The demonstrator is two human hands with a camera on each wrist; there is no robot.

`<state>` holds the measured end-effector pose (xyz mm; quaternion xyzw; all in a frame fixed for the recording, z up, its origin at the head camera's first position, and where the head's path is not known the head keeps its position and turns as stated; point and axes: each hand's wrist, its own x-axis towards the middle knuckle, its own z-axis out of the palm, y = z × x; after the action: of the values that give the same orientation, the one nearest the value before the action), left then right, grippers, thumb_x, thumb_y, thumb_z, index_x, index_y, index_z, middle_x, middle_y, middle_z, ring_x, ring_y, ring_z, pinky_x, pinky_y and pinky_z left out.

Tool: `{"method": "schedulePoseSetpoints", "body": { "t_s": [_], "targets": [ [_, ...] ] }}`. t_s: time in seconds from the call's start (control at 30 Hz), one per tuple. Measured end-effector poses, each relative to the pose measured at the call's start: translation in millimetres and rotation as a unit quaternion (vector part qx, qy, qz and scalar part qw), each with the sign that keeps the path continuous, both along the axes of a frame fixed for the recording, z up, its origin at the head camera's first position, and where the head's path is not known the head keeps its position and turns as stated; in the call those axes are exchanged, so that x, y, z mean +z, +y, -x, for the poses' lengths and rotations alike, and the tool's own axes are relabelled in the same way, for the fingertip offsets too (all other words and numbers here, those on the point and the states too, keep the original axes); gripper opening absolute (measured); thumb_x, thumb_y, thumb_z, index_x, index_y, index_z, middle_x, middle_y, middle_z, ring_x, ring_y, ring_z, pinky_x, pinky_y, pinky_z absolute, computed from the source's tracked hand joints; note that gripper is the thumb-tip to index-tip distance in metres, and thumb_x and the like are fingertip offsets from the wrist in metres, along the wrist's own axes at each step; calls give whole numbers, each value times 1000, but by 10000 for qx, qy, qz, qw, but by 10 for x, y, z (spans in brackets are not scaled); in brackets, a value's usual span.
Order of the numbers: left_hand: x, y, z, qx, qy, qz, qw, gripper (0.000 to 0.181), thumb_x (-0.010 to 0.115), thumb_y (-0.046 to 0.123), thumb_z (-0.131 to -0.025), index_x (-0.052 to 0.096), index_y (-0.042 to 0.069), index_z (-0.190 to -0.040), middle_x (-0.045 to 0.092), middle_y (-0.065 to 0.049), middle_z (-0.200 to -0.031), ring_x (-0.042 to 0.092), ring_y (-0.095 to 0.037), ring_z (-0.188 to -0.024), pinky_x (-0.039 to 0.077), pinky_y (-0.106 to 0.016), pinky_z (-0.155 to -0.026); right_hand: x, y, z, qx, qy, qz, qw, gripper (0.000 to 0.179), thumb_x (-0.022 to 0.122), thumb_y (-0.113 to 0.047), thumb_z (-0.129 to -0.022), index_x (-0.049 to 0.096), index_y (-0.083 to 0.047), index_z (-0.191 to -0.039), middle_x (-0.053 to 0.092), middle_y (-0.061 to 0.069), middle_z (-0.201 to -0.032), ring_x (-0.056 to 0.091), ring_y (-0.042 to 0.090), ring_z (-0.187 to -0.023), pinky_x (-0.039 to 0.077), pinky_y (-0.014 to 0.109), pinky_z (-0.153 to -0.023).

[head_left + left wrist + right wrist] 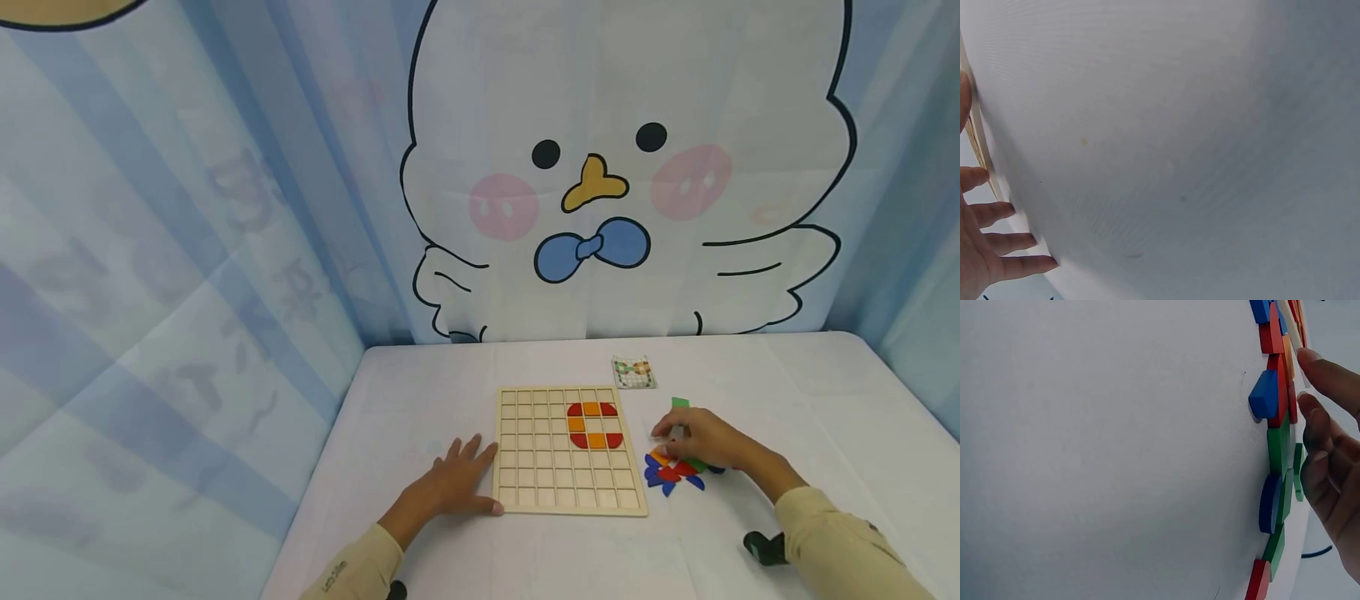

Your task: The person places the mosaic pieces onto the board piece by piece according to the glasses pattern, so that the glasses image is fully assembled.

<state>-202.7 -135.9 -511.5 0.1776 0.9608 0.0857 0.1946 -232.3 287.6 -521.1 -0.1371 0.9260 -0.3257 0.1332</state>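
Note:
A light wooden grid board [536, 475] lies on the table, with red rounded-corner tiles [576, 410] and orange square tiles [596, 440] set in its upper right cells in a C shape. My left hand [459, 482] lies at the board's left edge with fingers spread, thumb near the lower left corner. Right of the board is a loose pile of blue, red, orange and green wooden pieces [667, 475]. Over this pile reaches my right hand [705, 437], fingers bent. In the right wrist view its thumb and index fingertips [1305, 397] stand apart, nothing showing between them.
Behind the board's right corner lies a small patterned card [634, 373]. One green piece [680, 402] lies beyond my right hand. A dark object [765, 548] shows beside the right sleeve. Printed curtains [487, 300] rise at the table's back and sides.

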Motion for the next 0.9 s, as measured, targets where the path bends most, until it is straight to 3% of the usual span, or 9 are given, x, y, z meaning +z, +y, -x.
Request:
{"method": "schedulePoseSetpoints", "body": {
  "t_s": [0.33, 0.9],
  "targets": [
    [-11, -3, 3, 20, -22, -35, 10000, 101, 75, 65, -76, 34, 21, -158, 26, -15, -165, 24, -49, -149, 33, -70, -110, -2, -30, -43, 163, 20, -297, 9994, 27, 84, -27, -82, 73, -16, -104, 68, -3, -101, 54, 16, -91, 51, 33, -78],
    [-8, -18, 2, -67, 48, -5, 10000, 101, 74, 66, -76, 34, 21, -158, 27, -16, -165, 26, -50, -148, 34, -69, -109, 47, -87, -46, 125, -196, -475, 9986, 27, 85, -27, -80, 73, -16, -101, 63, -1, -96, 53, 17, -88, 53, 31, -78]
  ]
}}
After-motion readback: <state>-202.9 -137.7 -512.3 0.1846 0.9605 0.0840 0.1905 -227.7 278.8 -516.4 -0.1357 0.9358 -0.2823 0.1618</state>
